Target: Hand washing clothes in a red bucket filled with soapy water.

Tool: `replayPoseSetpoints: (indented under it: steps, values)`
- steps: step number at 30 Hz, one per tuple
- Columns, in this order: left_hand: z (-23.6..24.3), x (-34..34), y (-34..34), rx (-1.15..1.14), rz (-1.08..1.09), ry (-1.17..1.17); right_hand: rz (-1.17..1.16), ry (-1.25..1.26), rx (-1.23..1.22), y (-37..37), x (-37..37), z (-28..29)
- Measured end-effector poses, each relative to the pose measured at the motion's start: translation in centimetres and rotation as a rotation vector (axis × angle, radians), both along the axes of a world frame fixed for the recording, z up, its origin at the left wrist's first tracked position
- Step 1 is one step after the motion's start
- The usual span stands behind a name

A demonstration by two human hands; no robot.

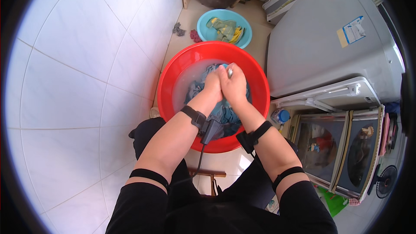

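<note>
A large red basin (pixel 167 87) stands on the floor between my knees, with cloudy, sudsy water in it. Wet blue clothes (pixel 223 113) lie bunched in the water. Over the middle of the basin my left hand (pixel 214 83) and my right hand (pixel 234 86) press together, both closed. A bit of light blue cloth shows at the far side of my fingers, and a small white patch lies by my right thumb. Most of what is between my palms is hidden. Black straps with small devices circle both my forearms.
Beyond stands a light blue basin (pixel 248 39) holding yellow-green cloth (pixel 226 30). Grey (pixel 178 29) and dark red (pixel 195 36) cloths lie beside it. A tiled wall (pixel 73 60) rises at left. At right are a grey appliance (pixel 316 43), a blue-lidded jar (pixel 283 115) and a glass-fronted cabinet (pixel 321 145).
</note>
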State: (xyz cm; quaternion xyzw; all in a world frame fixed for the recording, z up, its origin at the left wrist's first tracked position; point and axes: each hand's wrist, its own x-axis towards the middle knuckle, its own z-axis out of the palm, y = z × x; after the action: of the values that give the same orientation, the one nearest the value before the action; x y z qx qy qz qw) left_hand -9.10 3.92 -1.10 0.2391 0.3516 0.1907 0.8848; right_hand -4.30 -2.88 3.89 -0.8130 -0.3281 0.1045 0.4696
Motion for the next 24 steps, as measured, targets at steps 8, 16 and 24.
replayPoseSetpoints:
  steps: [8, 16, 24]
  values:
    - [3.5, 1.5, -2.4, 0.015, -0.290, 0.096, -0.181, 0.236, 0.144, -1.7, 9.3, -5.9]
    - [7.1, -1.4, 2.1, 0.180, -0.246, -0.032, 0.337, 0.947, 0.148, -2.5, 5.4, 1.9]
    - [7.1, -2.3, 2.8, 0.660, -0.357, 0.064, 0.281, 0.422, 0.033, -3.2, 6.2, 2.6]
